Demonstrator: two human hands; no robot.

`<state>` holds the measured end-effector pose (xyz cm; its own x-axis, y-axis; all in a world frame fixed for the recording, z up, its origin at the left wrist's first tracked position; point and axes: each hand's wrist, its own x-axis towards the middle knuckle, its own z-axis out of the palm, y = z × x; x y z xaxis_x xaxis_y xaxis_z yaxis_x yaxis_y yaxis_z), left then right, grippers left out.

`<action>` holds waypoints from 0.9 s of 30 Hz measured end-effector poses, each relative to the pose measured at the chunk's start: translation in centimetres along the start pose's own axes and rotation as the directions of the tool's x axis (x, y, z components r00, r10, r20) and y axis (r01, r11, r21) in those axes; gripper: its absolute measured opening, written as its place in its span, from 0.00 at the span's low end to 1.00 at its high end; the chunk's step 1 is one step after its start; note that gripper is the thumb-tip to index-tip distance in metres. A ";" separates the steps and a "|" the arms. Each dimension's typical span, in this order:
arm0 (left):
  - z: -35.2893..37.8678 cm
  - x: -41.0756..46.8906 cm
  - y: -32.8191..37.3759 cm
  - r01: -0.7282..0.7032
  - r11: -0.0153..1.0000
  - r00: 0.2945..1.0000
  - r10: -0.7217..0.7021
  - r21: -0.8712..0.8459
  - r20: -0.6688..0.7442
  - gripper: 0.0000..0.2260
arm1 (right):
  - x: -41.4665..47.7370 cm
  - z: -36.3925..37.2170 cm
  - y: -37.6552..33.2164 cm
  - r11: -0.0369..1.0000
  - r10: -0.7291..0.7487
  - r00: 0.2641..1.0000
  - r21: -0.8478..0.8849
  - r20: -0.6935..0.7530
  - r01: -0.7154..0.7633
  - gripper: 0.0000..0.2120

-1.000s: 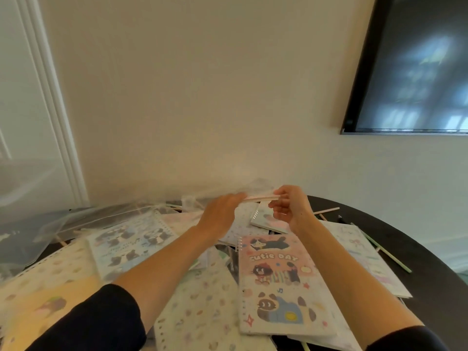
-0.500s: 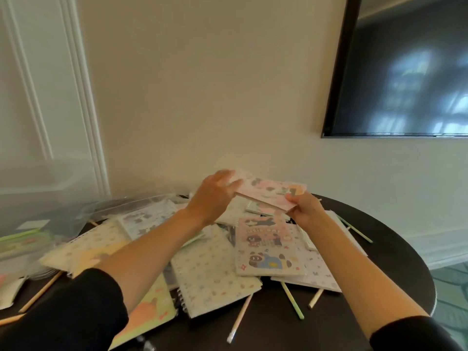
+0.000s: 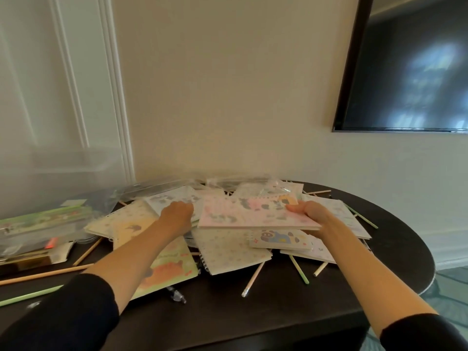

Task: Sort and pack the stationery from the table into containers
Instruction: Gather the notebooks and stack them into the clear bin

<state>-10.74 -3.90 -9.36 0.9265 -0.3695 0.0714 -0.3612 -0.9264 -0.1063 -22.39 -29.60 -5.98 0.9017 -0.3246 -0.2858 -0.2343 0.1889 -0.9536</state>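
My right hand (image 3: 312, 214) is gripping the pink notebook (image 3: 253, 214) above the pile; my left hand (image 3: 177, 214) is resting curled on another notebook (image 3: 174, 197), grip unclear

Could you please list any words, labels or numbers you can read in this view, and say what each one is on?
None can be read for certain.
Green notebook: a short word in script, too blurred to read.
Pink notebook in the right hand: cartoon figures only, any lettering blurred.
Notebook with the blue animal: pictures, no readable text.
Things in the clear bin: too blurred.
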 end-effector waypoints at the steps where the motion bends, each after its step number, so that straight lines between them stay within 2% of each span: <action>1: 0.1 0.1 -0.1 0.013 0.999 0.998 -0.015 -0.041 -0.056 0.11 | 0.1 -0.1 0.1 0.998 -0.007 1.000 -0.069 0.006 0.007 0.25; 4: -0.1 0.4 -0.5 0.021 0.993 0.984 -0.040 -0.112 -0.176 0.08 | 0.9 0.1 0.1 0.999 0.043 0.998 -0.030 0.050 -0.041 0.29; 7: -0.3 0.2 -0.7 0.011 0.994 0.968 -0.037 -0.104 -0.249 0.09 | 2.1 1.5 0.5 0.993 0.022 0.999 0.112 0.044 -0.027 0.24; 10: 0.0 0.2 -1.1 0.007 0.991 0.971 -0.038 -0.133 -0.235 0.11 | 2.9 3.7 0.9 0.984 -0.054 0.998 0.169 -0.028 0.058 0.20; 16: -0.9 -0.2 -1.0 0.009 1.000 0.995 -0.012 -0.027 -0.102 0.12 | 3.8 7.5 3.2 0.981 -0.056 0.990 0.179 -0.126 0.078 0.23; 20: -1.8 -0.2 -0.4 -0.047 0.997 0.994 0.052 0.055 -0.093 0.10 | 3.5 11.3 4.5 0.979 -0.090 0.994 0.179 -0.058 0.099 0.20; 23: -1.8 0.1 -1.0 -0.033 0.999 0.999 0.034 0.011 -0.042 0.15 | 4.0 14.3 5.0 0.975 -0.116 0.993 0.192 0.013 0.112 0.21; 25: -1.5 0.3 -1.4 -0.056 0.997 0.998 0.056 -0.045 -0.004 0.16 | 4.4 15.5 5.3 0.955 -0.089 0.992 0.291 0.089 0.060 0.23; 27: -1.2 0.4 -2.1 -0.064 0.992 0.998 0.065 -0.109 0.005 0.17 | 5.1 16.1 5.6 0.926 -0.012 0.988 0.375 0.156 -0.047 0.20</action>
<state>-9.69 -2.19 -7.91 0.9014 -0.4289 0.0591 -0.4295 -0.9031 -0.0023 -13.23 -15.24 -11.27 0.9501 -0.1787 -0.2558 -0.1235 0.5375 -0.8342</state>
